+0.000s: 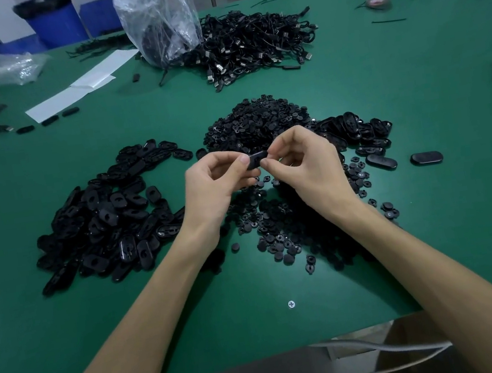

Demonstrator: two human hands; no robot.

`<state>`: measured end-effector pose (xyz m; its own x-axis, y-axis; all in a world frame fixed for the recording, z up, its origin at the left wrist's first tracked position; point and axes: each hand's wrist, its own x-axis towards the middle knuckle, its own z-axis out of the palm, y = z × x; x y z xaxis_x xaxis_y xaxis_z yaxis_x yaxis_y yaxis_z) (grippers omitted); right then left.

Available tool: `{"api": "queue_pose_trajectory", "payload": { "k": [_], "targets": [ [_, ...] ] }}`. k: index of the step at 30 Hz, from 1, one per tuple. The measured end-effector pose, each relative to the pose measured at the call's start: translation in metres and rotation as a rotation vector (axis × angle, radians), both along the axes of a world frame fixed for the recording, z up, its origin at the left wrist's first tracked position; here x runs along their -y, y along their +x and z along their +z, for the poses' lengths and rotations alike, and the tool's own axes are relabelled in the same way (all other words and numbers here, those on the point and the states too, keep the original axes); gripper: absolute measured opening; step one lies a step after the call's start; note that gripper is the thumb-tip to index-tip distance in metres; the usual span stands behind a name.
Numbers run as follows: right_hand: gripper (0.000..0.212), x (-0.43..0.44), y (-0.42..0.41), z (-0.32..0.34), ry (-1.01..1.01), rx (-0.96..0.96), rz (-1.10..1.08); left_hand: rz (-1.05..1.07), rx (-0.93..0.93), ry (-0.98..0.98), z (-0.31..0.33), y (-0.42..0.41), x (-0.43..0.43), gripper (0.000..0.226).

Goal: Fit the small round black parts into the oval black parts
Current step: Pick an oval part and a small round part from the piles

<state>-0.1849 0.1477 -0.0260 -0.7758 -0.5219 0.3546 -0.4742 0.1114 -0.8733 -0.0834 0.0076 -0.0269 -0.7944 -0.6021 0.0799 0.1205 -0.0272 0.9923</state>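
Though countless in heaps (100, 221), one oval black part (256, 160) pinched between left hand (218, 184) and right hand (301, 162).

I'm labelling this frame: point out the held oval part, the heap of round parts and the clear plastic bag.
held oval part (255, 160): head view, its exposed dark middle
heap of round parts (260, 120): head view, centre of the mound
clear plastic bag (159, 20): head view, its crinkled front

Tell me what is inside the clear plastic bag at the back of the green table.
Through the crumpled clear plastic bag a tangle of thin black cables shows at its bottom. Glare and folds hide how many, and anything beneath them.
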Motion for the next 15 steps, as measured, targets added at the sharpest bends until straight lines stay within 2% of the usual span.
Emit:
{"api": "queue_pose_trajectory", "payload": {
  "k": [8, 15],
  "targets": [
    [0.020, -0.0014, -0.0013, 0.0001, -0.013, -0.012, -0.010, -0.020, -0.021, -0.131, -0.0006, -0.0004, -0.0018, 0.010],
    [0.016, -0.0010, -0.0001, -0.0011, -0.014, -0.086, -0.011, -0.014, -0.010, -0.276, -0.0021, 0.0004, -0.0056, 0.015]
  ]
}}
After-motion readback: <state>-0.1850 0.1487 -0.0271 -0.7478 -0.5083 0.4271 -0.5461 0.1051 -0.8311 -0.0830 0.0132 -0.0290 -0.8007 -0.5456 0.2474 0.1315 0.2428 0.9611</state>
